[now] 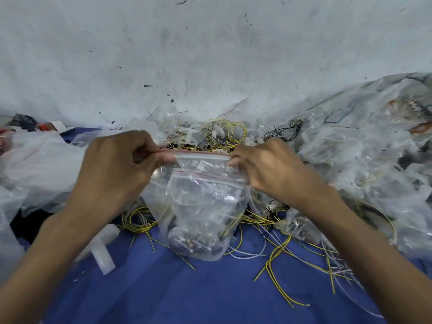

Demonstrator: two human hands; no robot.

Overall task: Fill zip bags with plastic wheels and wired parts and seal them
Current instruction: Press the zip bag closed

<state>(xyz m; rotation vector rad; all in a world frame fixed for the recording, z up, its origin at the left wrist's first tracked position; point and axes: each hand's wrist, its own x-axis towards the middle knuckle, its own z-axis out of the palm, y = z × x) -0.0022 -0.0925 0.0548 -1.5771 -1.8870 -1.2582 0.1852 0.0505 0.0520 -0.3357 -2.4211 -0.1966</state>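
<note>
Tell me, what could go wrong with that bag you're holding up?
The left hand and right hand pinch only the ends of the zip bag at its red strip, so the middle might not seal and parts could spill. The bag looks packed at the bottom, so it could slip from the fingers. A yellow wire inside might catch in the zip.

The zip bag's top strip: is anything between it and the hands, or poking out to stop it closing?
Nothing visible. The left hand and right hand pinch the strip directly at its ends; the contents sit low in the zip bag.
</note>
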